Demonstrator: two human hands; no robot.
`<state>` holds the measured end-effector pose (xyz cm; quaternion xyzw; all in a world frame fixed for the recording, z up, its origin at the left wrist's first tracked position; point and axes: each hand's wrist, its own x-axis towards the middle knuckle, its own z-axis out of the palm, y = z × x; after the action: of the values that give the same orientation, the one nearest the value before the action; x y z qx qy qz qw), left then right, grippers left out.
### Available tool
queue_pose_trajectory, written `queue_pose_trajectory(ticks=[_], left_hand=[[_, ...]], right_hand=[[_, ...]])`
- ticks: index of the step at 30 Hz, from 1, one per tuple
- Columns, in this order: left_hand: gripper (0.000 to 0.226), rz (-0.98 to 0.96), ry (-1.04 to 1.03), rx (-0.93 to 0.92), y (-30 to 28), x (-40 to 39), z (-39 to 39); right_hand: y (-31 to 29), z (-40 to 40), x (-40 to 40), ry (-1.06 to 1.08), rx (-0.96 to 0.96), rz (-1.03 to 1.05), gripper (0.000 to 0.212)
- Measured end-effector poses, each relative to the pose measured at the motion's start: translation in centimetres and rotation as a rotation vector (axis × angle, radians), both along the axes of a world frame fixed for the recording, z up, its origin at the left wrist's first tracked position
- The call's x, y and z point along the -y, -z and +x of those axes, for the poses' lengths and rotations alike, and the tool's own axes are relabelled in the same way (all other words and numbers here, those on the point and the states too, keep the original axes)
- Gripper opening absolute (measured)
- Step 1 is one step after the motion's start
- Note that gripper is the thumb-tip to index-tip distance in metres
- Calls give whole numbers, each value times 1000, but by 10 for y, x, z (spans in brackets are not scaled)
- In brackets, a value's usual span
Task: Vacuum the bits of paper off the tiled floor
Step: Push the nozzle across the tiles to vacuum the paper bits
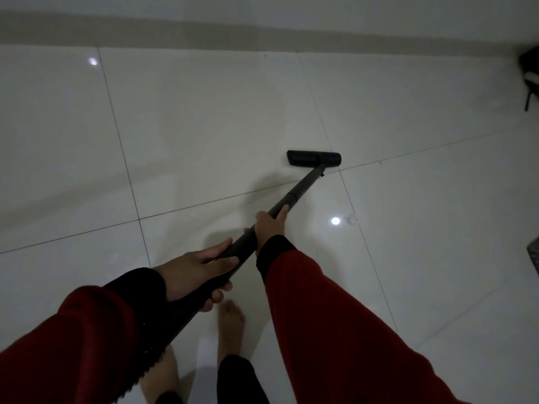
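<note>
Your left hand and right hand both grip the wand, its head flat on the floor, a paper bit lying right of it.

A home, by the look of it: a dim room with a glossy floor of large pale tiles, a plain skirting board along the far wall, and bare feet on the tiles beneath red sleeves.
</note>
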<state>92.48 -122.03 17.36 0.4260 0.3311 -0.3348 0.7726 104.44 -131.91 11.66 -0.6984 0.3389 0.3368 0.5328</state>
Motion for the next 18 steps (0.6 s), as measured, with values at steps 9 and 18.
queue_pose_trajectory(ticks=[9,18], left_hand=[[58,52,6,5,-10,-17,-34],[91,21,-53,40,-17,-22,-82]], right_hand=[[-15,-34,-22,-3,-17,77,78],[-26,-72,-37,-170,-45,89,76]])
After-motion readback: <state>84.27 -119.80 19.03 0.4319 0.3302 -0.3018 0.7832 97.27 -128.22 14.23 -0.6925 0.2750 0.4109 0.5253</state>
